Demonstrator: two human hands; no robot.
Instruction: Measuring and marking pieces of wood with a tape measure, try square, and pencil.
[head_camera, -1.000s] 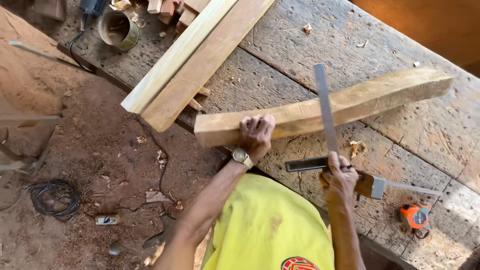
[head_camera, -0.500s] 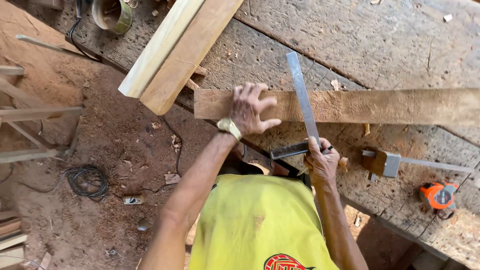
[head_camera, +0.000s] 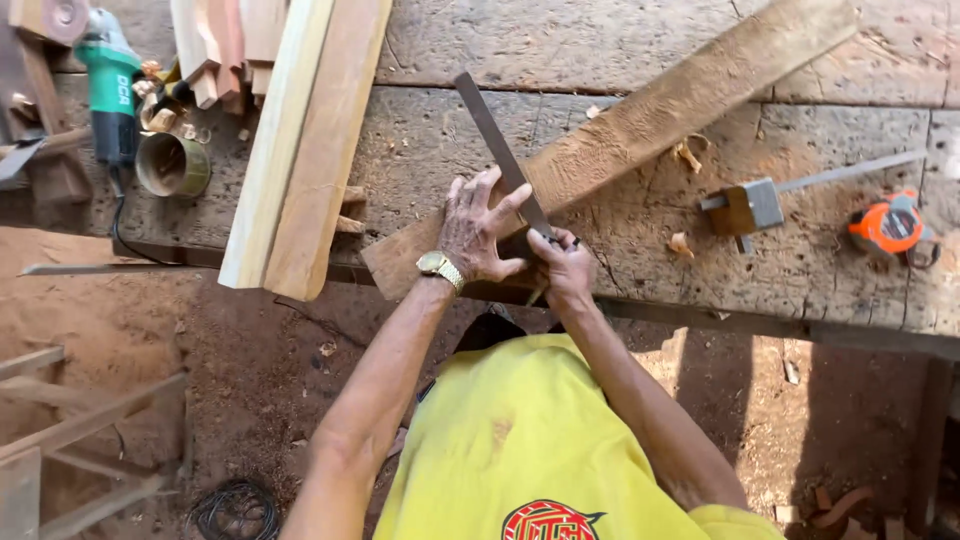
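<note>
A rough wooden plank (head_camera: 690, 95) lies slanted across the workbench (head_camera: 620, 40). A metal square's flat blade (head_camera: 492, 135) rests across the plank's near end. My left hand (head_camera: 478, 232), with a wristwatch, presses down on the blade and plank, its fingers spread on both sides of the blade. My right hand (head_camera: 566, 270) is closed at the blade's near end by the bench edge. It pinches a thin pencil-like stick (head_camera: 537, 295) that pokes out below it. The two hands touch each other.
Long pale boards (head_camera: 300, 140) are stacked at the left and overhang the bench edge. Beyond them lie a green angle grinder (head_camera: 108, 85) and a round can (head_camera: 172, 165). At the right are a wooden-block gauge (head_camera: 748, 207) and an orange tape measure (head_camera: 890, 225). Wood frames (head_camera: 70, 430) stand on the dirt floor.
My left hand has shifted from the plank onto the square's blade. My right hand has moved up to the blade's near end. The plank now lies more slanted in view.
</note>
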